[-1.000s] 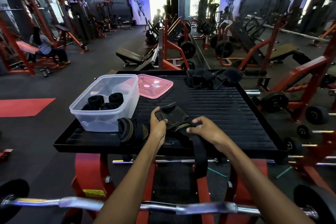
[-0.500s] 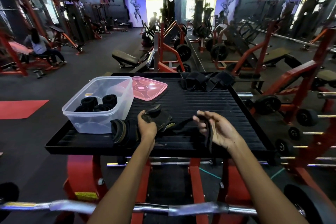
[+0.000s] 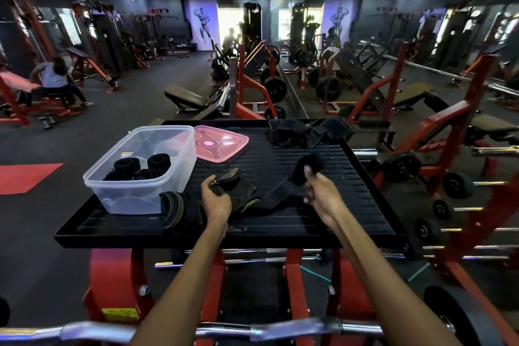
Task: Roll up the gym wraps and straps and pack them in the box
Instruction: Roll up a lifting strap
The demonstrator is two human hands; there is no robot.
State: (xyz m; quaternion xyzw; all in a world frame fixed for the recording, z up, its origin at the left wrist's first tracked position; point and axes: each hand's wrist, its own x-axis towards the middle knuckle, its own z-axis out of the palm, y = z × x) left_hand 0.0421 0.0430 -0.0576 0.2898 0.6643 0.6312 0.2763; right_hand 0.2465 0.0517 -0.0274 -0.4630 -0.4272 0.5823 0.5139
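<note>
A black strap [image 3: 276, 196] lies stretched across the black ribbed platform [image 3: 295, 222]. My left hand [image 3: 215, 199] grips its padded end near the platform's middle. My right hand [image 3: 321, 194] pinches the other end, which is lifted and curled over above my fingers. The clear plastic box [image 3: 157, 154] stands at the left and holds several rolled black wraps [image 3: 140, 167]. One more wrap [image 3: 179, 212] lies next to the box, left of my left wrist. A pile of loose black straps [image 3: 306, 130] sits at the platform's far edge.
The box's pink lid [image 3: 220, 143] lies flat behind the box. Red machine frames and weight plates [image 3: 401, 167] stand close on the right. A chrome barbell [image 3: 252, 330] crosses below my arms. A person [image 3: 53, 81] sits on a bench far left.
My right hand has lifted the strap's free end from the near edge and carried it up and to the right, pulling the strap out straight. My left hand kept its hold.
</note>
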